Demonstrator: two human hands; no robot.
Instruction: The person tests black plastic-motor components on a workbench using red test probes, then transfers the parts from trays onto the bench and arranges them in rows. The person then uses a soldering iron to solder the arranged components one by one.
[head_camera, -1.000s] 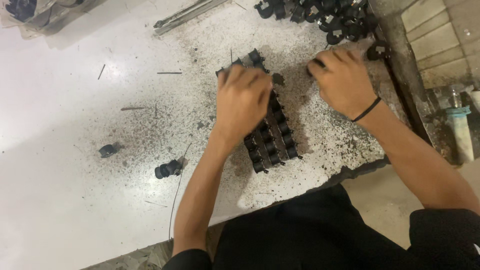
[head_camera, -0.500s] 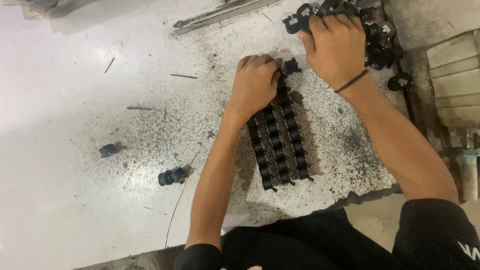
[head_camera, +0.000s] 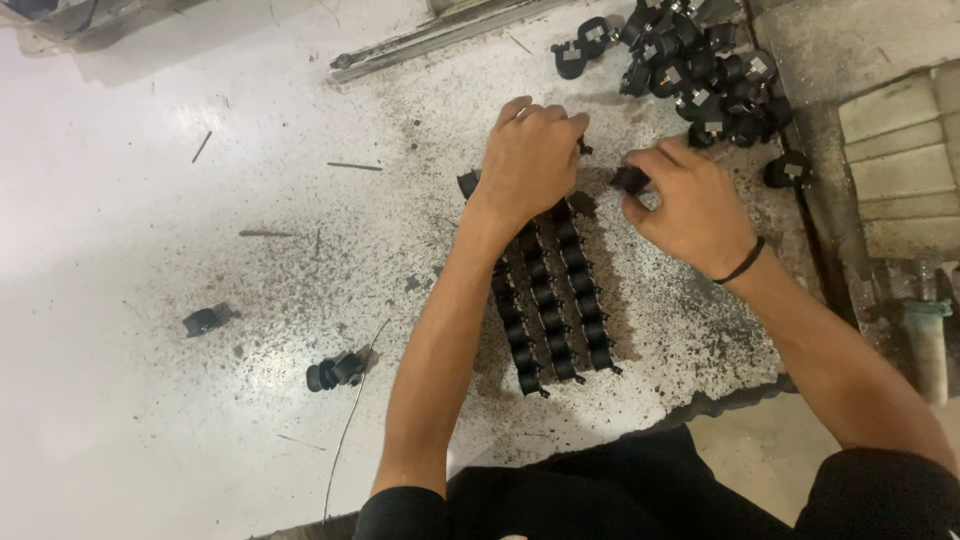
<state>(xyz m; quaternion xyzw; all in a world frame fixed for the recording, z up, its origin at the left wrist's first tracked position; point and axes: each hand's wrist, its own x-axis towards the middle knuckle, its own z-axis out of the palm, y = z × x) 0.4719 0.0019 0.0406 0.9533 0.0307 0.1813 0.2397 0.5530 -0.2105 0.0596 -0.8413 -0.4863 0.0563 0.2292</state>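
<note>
The right hand is pinching a small black part in its grip, just right of the rows of black parts. These rows are running lengthwise toward the person, and the left hand is resting curled on their far end.

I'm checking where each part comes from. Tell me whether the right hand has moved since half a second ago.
Yes. The right hand has drawn back from the pile toward the rows, now holding a black part.
</note>
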